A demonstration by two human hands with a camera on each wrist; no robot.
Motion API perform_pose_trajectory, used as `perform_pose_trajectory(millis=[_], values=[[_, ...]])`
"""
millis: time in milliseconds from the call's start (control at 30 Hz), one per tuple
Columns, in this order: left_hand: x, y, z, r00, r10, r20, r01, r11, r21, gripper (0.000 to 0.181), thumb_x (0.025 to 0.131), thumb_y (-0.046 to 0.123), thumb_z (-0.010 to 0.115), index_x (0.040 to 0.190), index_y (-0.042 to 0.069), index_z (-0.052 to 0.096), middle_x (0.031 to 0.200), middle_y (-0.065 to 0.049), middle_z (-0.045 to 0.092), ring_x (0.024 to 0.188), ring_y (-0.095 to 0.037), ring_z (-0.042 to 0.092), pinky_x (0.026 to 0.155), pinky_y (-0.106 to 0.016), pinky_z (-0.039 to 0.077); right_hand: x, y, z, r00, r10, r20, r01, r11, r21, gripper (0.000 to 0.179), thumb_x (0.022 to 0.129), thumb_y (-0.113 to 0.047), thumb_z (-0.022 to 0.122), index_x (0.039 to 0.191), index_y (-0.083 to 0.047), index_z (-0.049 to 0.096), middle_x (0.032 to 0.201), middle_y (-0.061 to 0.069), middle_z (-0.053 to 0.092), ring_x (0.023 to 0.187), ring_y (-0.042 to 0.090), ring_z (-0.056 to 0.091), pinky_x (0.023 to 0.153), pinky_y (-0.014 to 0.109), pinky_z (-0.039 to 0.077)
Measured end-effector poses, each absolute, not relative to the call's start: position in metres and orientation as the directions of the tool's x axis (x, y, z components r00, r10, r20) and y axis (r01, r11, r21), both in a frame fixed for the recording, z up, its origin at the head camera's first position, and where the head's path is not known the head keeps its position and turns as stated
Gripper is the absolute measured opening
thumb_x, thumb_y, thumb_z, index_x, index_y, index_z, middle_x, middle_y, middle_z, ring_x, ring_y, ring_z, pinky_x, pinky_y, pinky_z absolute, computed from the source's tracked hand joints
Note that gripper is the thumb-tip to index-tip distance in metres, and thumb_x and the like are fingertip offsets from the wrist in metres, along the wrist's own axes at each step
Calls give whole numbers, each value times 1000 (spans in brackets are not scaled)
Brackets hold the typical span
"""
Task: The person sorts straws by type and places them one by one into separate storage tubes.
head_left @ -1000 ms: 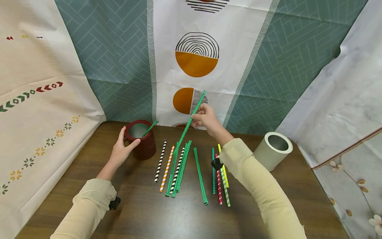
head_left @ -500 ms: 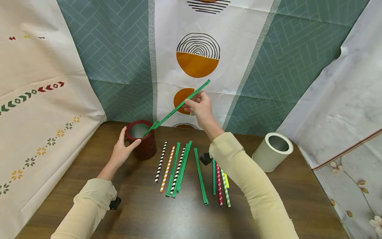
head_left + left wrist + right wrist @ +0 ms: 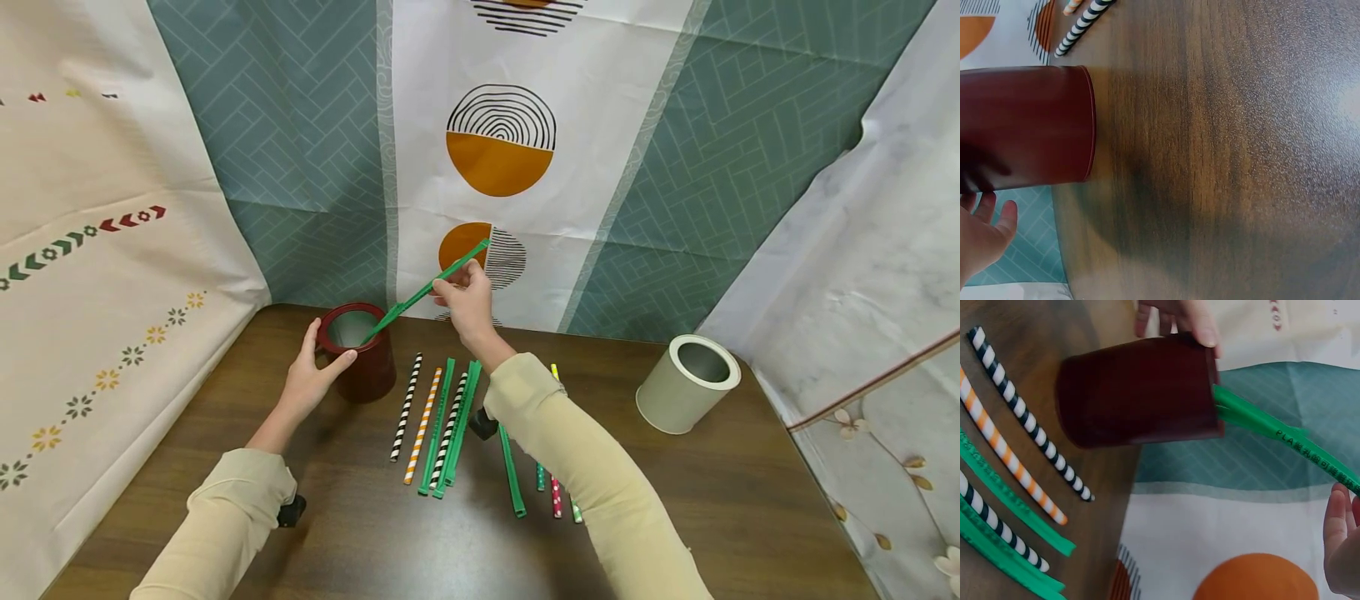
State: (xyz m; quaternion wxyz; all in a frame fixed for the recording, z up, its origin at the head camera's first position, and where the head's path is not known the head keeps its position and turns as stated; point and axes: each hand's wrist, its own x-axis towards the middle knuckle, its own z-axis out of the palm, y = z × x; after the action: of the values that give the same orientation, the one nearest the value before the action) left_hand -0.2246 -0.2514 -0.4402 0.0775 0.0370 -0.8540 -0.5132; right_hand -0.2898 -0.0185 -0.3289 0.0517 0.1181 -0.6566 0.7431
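Observation:
A dark red cup (image 3: pixel 365 367) stands upright at the back left of the table. My left hand (image 3: pixel 307 375) holds it from the left near the rim, thumb in front; in the right wrist view my left hand's fingers (image 3: pixel 1200 322) lie against its side and rim. My right hand (image 3: pixel 468 308) pinches a green paper-wrapped straw (image 3: pixel 450 271) near its upper end, with print along the wrapper. That straw slants down to the left, its lower end at the cup's mouth. Another green straw leans in the cup and overlaps it there.
Striped paper straws (image 3: pixel 407 408) and several green wrapped straws (image 3: pixel 462 425) lie in front of the cup. Dotted and striped straws (image 3: pixel 556 496) lie partly under the right sleeve. A cream cup (image 3: pixel 686 387) stands at the back right. A patterned curtain (image 3: pixel 315 167) hangs behind the table.
My right hand has carried the green wrapped straw left from above the lying straws, then down, bringing its lower end to the red cup's mouth. The left hand has stayed at the cup.

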Motion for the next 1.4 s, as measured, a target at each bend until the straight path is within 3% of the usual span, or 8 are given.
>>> perform_pose_trajectory(millis=[200,300,433,567,667,833,1200,1400], values=[[-225,-251,-440,-986,-140,93,17,468,883,87,81,46,56,142,28,-2,146,-12,19,129,-36,27,97,-59,26,-289,-32,-340,-967,-134,217,-212,-51,-976,12,83,1,56,90,-1,46,85,16,56,84,35,62,72,37,52],[-225,-251,-440,-986,-140,93,17,466,884,87,81,46,56,142,28,-2,146,-12,19,129,-36,27,97,-59,25,-280,-37,-335,-969,-155,192,-193,-7,-981,11,82,1,55,90,2,47,86,19,57,80,31,64,67,30,53],[-225,-250,-440,-985,-144,96,17,469,883,87,81,46,57,142,28,-2,146,-12,19,128,-35,28,97,-59,25,-276,-46,-339,-966,-189,175,-189,58,-980,10,83,-1,55,91,2,51,83,14,57,74,25,64,64,29,52],[-226,-249,-440,-984,-147,96,15,473,881,87,81,46,57,142,29,-2,146,-12,20,128,-35,29,97,-59,26,-270,-47,-340,-955,-261,142,-172,92,-981,10,84,-3,55,91,4,53,80,13,58,80,33,62,71,40,51],[-226,-248,-440,-984,-147,97,16,475,880,86,81,47,56,142,29,-2,146,-12,20,128,-36,29,97,-58,26,-263,-42,-335,-943,-322,87,-137,136,-981,15,86,-6,54,94,6,54,85,18,58,86,37,60,68,34,51],[-225,-248,-440,-985,-147,95,15,471,882,86,81,46,56,142,29,-2,145,-13,21,128,-36,29,97,-59,26,-274,-33,-351,-919,-394,-21,-63,198,-978,26,87,-17,54,108,-1,57,99,16,61,83,28,62,62,22,48],[-225,-250,-442,-983,-150,102,20,470,882,86,81,46,57,142,29,-2,145,-15,21,128,-36,28,97,-59,26,-295,6,-376,-932,-358,-50,-38,234,-971,28,86,-12,56,114,-7,54,102,13,59,89,36,59,72,37,51],[-225,-251,-442,-983,-149,103,23,462,887,85,81,45,57,142,30,-1,145,-14,22,128,-35,29,97,-58,27,-302,32,-384,-942,-325,-82,-4,257,-966,30,85,-10,57,115,-6,52,95,11,56,73,25,60,67,37,51]])
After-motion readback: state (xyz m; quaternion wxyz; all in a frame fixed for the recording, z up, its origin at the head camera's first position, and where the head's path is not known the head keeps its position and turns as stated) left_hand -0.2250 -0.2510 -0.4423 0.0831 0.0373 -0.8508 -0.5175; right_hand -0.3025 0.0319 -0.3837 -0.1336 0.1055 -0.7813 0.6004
